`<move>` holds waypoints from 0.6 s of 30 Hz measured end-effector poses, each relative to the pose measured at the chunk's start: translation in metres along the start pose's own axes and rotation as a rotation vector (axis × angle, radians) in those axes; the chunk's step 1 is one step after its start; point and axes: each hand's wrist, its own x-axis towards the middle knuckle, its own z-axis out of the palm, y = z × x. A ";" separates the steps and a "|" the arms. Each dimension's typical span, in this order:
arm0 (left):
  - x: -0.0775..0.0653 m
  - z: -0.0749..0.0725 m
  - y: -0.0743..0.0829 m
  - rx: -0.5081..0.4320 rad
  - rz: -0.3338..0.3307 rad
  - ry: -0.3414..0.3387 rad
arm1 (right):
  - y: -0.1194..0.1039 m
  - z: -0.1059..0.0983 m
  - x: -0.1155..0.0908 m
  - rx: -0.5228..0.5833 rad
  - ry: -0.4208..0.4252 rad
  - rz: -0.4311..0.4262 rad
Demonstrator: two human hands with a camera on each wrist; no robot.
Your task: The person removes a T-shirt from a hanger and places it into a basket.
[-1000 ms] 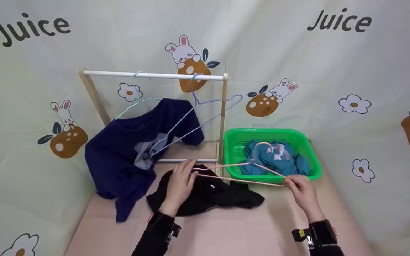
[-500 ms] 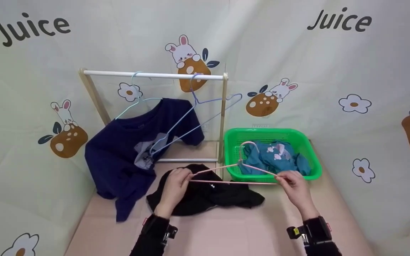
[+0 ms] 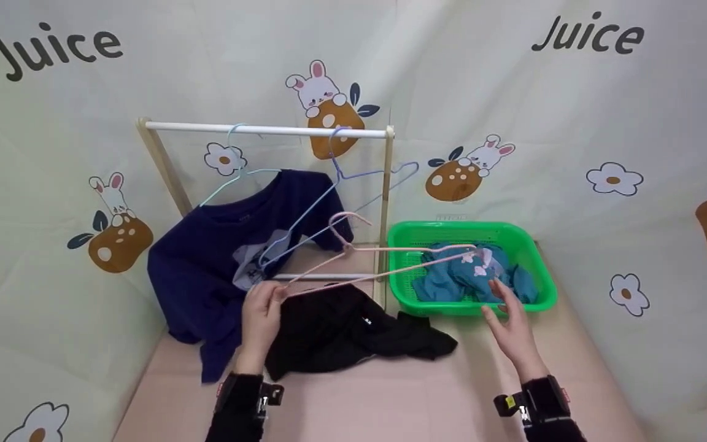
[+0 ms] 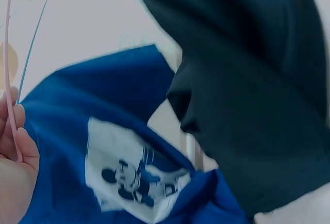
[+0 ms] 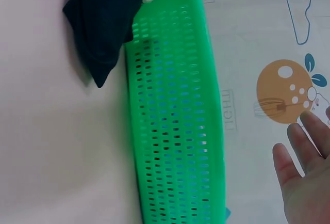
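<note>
The pink hanger, stretched between both grips half a second ago, is now pinched at one end by the left grip alone. It has shifted leftward, its hook raised in front of the rack and its far end seen against the green basket. The right grip has let go, fingers spread, near the basket's front rim. The navy shirt on its mint hanger, the bare blue hanger and the teal cloth in the basket look unchanged.

A black garment lies bunched on the beige-pink table, in front of the rack. Behind hangs a pale backdrop printed with rabbits, flowers and the word "Juice".

The pinched end of the pink hanger is hidden by the left grip's fingers; the left wrist view shows just a stretch of it, at the picture's edge. The right wrist view cuts off the right grip and the basket's near end. Folds hide the shape of the black garment and the teal cloth, and the blue hanger crosses the shirt's print
</note>
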 end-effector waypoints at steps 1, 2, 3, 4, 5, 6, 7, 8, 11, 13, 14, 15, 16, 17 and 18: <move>0.001 -0.004 -0.001 0.003 -0.018 0.017 | 0.001 0.001 -0.001 0.004 -0.002 0.002; 0.002 -0.008 -0.002 0.007 -0.033 0.036 | 0.002 0.002 -0.002 0.011 -0.002 0.001; 0.003 -0.011 -0.003 0.007 -0.050 0.052 | 0.003 0.004 -0.003 0.018 -0.006 -0.001; 0.004 -0.015 -0.004 0.009 -0.065 0.067 | 0.004 0.005 -0.004 0.026 -0.010 0.000; 0.005 -0.018 -0.006 0.012 -0.079 0.082 | 0.006 0.006 -0.005 0.032 -0.016 0.003; 0.005 -0.021 -0.007 0.009 -0.093 0.096 | 0.006 0.007 -0.006 0.035 -0.023 0.009; 0.006 -0.024 -0.008 0.008 -0.103 0.112 | 0.008 0.008 -0.006 0.033 -0.030 0.014; 0.006 -0.027 -0.009 0.003 -0.115 0.124 | 0.009 0.009 -0.007 0.030 -0.037 0.023; 0.005 -0.034 -0.013 -0.001 -0.154 0.161 | 0.011 0.011 -0.009 0.021 -0.052 0.044; 0.004 -0.038 -0.015 -0.002 -0.190 0.197 | 0.012 0.012 -0.011 0.019 -0.059 0.050; 0.003 -0.040 -0.015 -0.004 -0.214 0.216 | 0.012 0.013 -0.011 0.018 -0.062 0.053; 0.002 -0.041 -0.016 -0.003 -0.239 0.237 | 0.012 0.013 -0.012 0.019 -0.065 0.050; 0.001 -0.043 -0.017 -0.008 -0.265 0.259 | 0.012 0.014 -0.012 0.020 -0.066 0.052; 0.000 -0.044 -0.018 -0.013 -0.293 0.281 | 0.013 0.014 -0.012 0.021 -0.066 0.053; -0.001 -0.045 -0.019 -0.020 -0.321 0.299 | 0.013 0.014 -0.012 0.021 -0.065 0.054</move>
